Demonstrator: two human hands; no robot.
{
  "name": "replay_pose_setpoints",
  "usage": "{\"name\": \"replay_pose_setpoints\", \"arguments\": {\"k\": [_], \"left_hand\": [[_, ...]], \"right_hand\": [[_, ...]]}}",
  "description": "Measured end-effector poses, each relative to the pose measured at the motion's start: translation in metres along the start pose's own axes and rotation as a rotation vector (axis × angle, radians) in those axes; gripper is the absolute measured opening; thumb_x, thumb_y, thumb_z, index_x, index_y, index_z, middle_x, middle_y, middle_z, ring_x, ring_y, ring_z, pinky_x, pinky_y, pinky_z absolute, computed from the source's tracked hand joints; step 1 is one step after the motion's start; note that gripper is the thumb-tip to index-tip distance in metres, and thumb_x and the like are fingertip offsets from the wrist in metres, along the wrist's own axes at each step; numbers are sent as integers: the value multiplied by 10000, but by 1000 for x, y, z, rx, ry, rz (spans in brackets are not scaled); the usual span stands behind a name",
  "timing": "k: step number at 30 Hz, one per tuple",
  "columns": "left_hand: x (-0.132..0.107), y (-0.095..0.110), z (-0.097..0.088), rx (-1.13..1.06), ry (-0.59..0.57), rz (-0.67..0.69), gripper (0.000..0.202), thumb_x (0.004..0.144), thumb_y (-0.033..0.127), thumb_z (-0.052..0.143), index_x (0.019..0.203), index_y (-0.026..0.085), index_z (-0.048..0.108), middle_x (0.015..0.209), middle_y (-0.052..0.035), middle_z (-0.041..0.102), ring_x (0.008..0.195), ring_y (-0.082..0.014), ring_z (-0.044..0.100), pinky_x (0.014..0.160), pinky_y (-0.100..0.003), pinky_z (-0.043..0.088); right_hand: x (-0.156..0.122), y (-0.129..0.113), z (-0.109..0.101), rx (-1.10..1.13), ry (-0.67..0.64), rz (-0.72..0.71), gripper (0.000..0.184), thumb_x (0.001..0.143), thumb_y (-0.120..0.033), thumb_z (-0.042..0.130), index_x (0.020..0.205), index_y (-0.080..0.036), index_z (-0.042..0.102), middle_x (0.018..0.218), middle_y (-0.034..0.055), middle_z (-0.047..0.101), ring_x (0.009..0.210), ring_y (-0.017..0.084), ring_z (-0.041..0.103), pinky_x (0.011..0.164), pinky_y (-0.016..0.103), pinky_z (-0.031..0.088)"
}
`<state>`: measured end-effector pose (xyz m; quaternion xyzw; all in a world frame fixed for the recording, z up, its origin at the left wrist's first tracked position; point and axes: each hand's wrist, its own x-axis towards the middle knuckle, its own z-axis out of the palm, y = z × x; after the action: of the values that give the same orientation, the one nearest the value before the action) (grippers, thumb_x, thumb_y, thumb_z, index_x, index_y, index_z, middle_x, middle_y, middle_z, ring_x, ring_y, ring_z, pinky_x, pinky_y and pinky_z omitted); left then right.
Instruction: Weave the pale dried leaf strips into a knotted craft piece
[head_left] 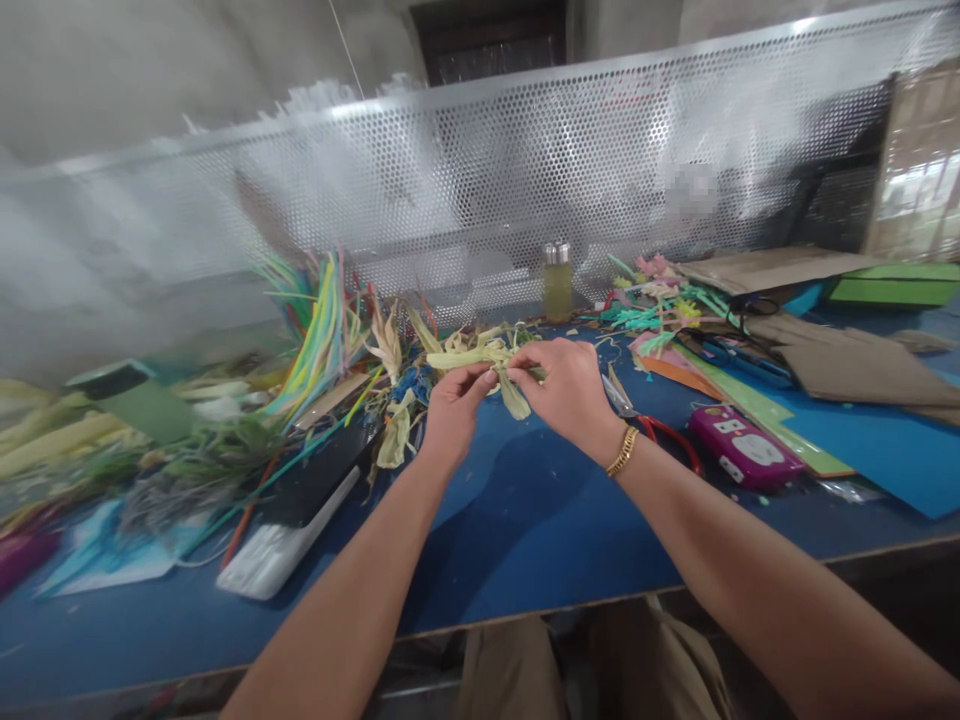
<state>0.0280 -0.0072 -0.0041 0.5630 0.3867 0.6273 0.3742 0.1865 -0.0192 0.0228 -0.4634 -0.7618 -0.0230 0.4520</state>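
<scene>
My left hand (454,405) and my right hand (570,390) meet above the blue table (525,520), both pinched on a pale yellow-green dried leaf strip (487,358). The strip runs left from my fingers and a short piece hangs down between my hands. A gold bracelet (622,452) sits on my right wrist. More dried leaf pieces (394,430) lie just beyond my left hand.
Coloured strips (315,335) fan up at left. A white and black flat device (300,510) lies at front left, red-handled scissors (660,435) and a pink case (742,447) at right. A small bottle (557,280) stands before the perforated metal screen (525,170). Cardboard sheets (847,360) lie far right.
</scene>
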Motion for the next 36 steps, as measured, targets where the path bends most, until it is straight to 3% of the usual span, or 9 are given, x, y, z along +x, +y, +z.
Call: {"name": "replay_pose_setpoints", "arguments": {"k": [11,19,23,25,29,36], "left_hand": [[-1,1,0,23,-13,-7,164,660,293,770,782,189,736,710,-2,656,655,-122,533,665,-260,426],[1,-8,-2,-131,2,-63,174,629,275,790,757,182,716,665,18,613,595,-89,489,584,-231,386],[3,-7,0,-173,63,-117,198,618,294,793,745,171,705,657,18,608,559,-78,481,546,-229,370],[3,-6,1,-207,113,-140,212,606,300,798,736,169,693,673,14,616,564,-78,496,540,-229,374],[5,-8,0,-235,159,-148,223,593,301,806,720,169,679,671,9,616,567,-81,505,506,-225,360],[-1,-12,6,-243,136,-125,216,607,280,799,757,168,691,667,16,611,592,-85,517,548,-225,385]], "right_hand": [[0,-1,2,4,-3,5,112,853,-299,610,807,-237,690,816,-3,711,820,173,593,791,336,292],[-2,-1,1,2,-4,-18,122,862,-325,600,824,-254,692,849,-2,706,859,190,580,818,350,280],[-3,-5,-1,-44,104,-14,140,824,-360,643,900,-245,671,974,36,686,972,228,539,844,359,284],[-3,-7,-2,-78,138,-26,172,806,-380,659,879,-225,649,939,49,677,951,231,531,832,356,286],[-4,-8,0,-127,5,-108,197,833,-396,621,761,-213,611,747,19,656,780,190,545,763,336,292],[-8,-10,13,-283,-53,-54,265,836,-451,593,880,-190,605,779,63,685,770,219,601,697,329,322]]}}
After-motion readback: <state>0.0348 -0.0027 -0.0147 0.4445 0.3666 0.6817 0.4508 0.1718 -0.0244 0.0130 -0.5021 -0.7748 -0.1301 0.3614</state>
